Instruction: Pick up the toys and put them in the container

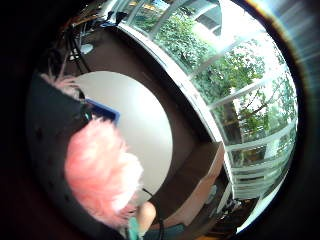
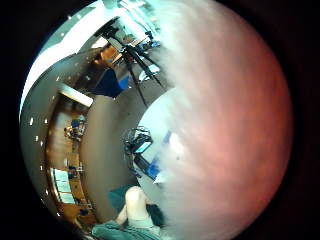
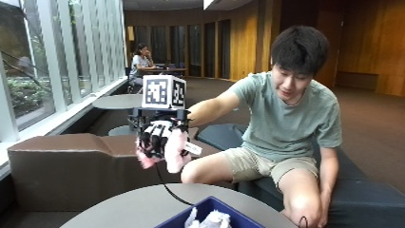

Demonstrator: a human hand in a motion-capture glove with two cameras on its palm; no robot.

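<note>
**Q:** What does the right hand [image 3: 159,137] hold, and how?

**A:** In the outside view its gloved fingers [image 3: 154,137] are curled round a pink fluffy toy [image 3: 172,153], raised well above the round table [image 3: 126,206]. The toy hangs with its long axis roughly upright, and a white tag [image 3: 193,149] juts from its side. In the thumb-side palm view the fur fills much of the field, which fits a toy lying close against the palm.

**Q:** Where does the container lie from the hand?

**A:** The blue container [image 3: 218,209] sits on the table below the hand and a little toward the person's knee. White, crumpled-looking items [image 3: 208,221] already lie inside it; what they are cannot be told. In the little-finger-side palm view a blue corner [image 1: 105,111] of it shows on the pale table beside the pink fur [image 1: 102,172].

**Q:** What does the coming move turn on?

**A:** Judged from this, on that downward offset: the hand would descend and shift slightly toward the person until the toy's lower end is over the opening. The bare hand rests low by the leg, well apart from the toy.
</note>
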